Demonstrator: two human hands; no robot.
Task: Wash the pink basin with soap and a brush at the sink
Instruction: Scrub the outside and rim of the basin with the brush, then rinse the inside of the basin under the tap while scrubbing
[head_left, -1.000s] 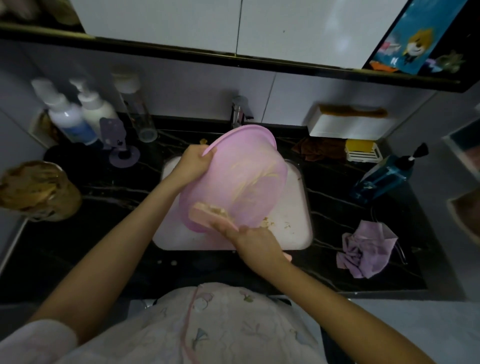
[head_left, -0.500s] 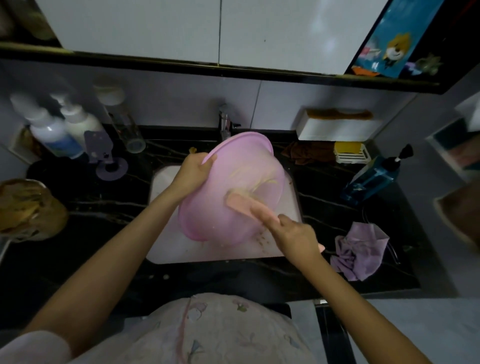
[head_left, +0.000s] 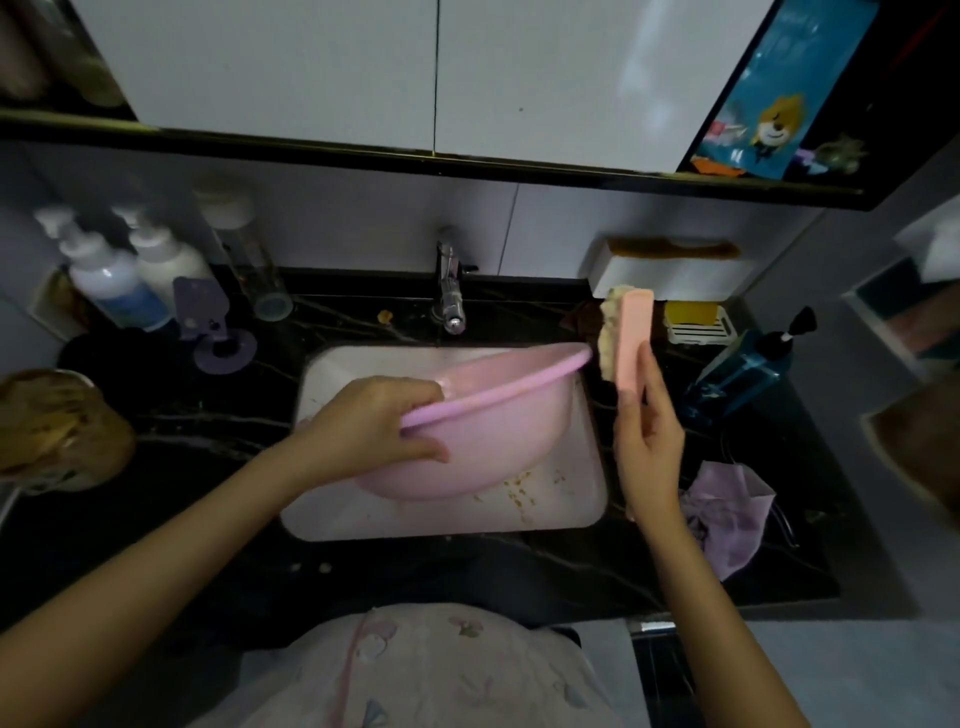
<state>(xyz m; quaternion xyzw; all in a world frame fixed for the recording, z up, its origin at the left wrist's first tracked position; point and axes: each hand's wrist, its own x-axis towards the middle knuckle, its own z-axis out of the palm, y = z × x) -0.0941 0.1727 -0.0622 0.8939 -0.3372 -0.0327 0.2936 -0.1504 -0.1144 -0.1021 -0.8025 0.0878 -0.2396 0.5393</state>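
Lifting the soapy, bristled brush (head_left: 631, 338) clear of the smooth plastic pink basin (head_left: 493, 436), the right hand (head_left: 647, 452) grips its handle; the left hand (head_left: 374, 421) clasps the rim, the basin now tilted lower in the white sink (head_left: 332, 514).

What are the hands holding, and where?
The left hand grips the pink basin by its rim; the right hand holds the pink brush by its near end.
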